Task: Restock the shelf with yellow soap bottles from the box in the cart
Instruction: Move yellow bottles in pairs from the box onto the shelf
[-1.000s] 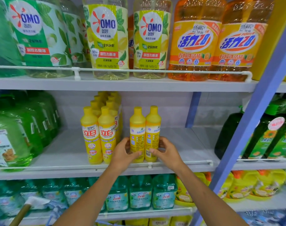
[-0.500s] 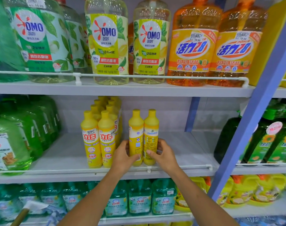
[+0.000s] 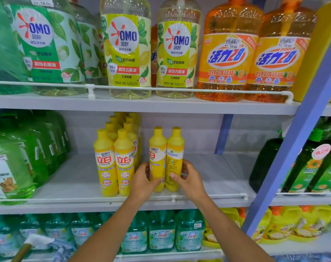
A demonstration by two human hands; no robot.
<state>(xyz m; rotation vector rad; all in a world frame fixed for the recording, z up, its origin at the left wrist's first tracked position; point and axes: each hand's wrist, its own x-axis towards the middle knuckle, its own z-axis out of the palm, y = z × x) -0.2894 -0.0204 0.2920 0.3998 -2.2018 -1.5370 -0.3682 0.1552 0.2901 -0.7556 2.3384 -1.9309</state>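
Two yellow soap bottles stand upright side by side on the middle shelf (image 3: 213, 176), just behind its white front rail. My left hand (image 3: 143, 181) grips the left bottle (image 3: 157, 148) low down. My right hand (image 3: 189, 176) grips the right bottle (image 3: 175, 148), whose back label faces me. Left of them, rows of the same yellow bottles (image 3: 114, 157) run back into the shelf, labels to the front. The box and the cart are out of view.
Green jugs (image 3: 15, 163) fill the shelf's left end, and bare shelf lies right of my hands up to a blue upright post (image 3: 296, 148). Large detergent bottles (image 3: 227, 53) line the shelf above; teal bottles (image 3: 160, 233) sit below. A mop handle (image 3: 23, 250) pokes up bottom left.
Both hands stay on the two bottles. The left bottle has turned a little, so part of its front label now shows. The camera has tilted slightly.
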